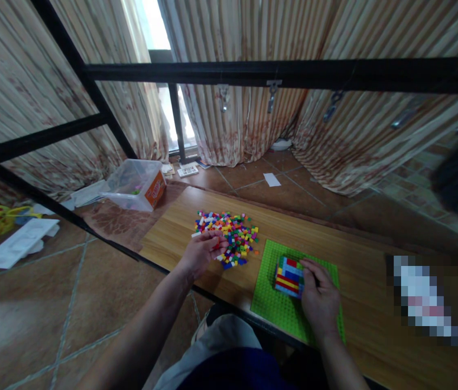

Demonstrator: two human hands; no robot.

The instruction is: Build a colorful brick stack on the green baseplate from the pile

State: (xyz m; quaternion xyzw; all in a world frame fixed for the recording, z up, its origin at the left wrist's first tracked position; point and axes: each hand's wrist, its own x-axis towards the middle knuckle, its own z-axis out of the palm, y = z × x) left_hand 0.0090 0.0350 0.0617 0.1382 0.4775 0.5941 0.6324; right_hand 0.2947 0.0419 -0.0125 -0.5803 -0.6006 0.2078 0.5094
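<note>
My left hand (205,252) is at the near left edge of a pile of small coloured toy bricks (240,233), its fingers closed. A red brick (216,245) shows between thumb and fingers. On the right, a green studded baseplate (267,292) lies on the wooden table. A low block built of toy bricks (289,277), in red, blue, yellow and green rows, rests on this plate. Curled around its right side are the fingers of my right hand (321,298); the palm hides part of the plate.
A clear plastic box (135,184) with an orange label stands beyond the table's (178,216) left end. A black metal rail (253,75) crosses in front of the curtains. White foam trays (15,244) lie on the floor at left. A pixelated patch covers something on the table's right.
</note>
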